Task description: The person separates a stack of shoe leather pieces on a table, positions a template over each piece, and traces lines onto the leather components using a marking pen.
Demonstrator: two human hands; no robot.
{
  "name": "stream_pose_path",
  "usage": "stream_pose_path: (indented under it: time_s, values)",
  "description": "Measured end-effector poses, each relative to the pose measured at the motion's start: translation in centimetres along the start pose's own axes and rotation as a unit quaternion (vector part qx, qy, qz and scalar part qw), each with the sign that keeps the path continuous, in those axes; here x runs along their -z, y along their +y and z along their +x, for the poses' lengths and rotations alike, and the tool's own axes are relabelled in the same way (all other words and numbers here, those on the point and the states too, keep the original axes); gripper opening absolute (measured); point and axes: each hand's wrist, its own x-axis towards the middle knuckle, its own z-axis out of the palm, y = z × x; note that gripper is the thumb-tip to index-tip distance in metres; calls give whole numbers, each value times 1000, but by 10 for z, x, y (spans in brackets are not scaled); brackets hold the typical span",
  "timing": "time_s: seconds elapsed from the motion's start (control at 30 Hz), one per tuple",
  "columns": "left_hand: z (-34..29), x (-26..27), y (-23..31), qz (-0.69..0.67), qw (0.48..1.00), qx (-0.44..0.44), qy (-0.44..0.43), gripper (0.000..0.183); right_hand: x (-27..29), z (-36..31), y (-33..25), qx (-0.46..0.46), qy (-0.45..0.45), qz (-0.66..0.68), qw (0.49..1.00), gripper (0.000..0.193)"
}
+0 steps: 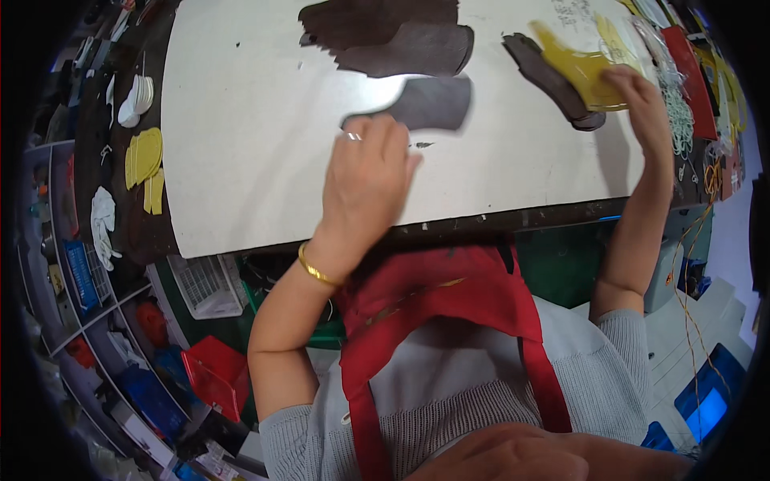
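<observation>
My left hand, with a ring and a gold bangle, is over the middle of the white board. Its curled fingers grip the narrow left end of a dark, sole-like leather piece, slightly blurred. Farther right, my right hand pinches the edge of a translucent yellow template, tilted above the board. Partly beneath this template lie dark brown leather pieces, overlapping one another. A pile of similar dark pieces lies beyond my left hand, at the board's far side.
The white board covers most of the dark table. Yellow pieces, white pieces and a white glove lie along its left. Pale green cord and a red flat item sit at the right. Shelves stand lower left.
</observation>
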Motion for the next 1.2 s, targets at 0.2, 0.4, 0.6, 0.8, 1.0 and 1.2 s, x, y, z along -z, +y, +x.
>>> stream_pose_path:
  time_s: [0.2,0.4,0.6,0.8,1.0,1.2]
  values:
    - [-55,5,27,-102,993,-56,26,44,-73,-61,-82,72,-114,246,960,24]
    - [-58,10,39,-93,995,-22,-16,58,-129,-62,-112,144,-194,142,960,23]
    - [-63,4,39,-108,994,-11,-20,64,-137,-60,-119,132,-220,81,963,23]
    - [-59,3,37,-99,995,-13,-29,58,-139,-62,-125,140,-190,15,972,23]
    - [-42,5,22,-44,998,-52,-16,36,-120,-56,-112,76,-206,35,975,32]
    - [-32,11,30,30,993,-110,-40,39,-121,-73,-105,161,-113,-5,981,34]
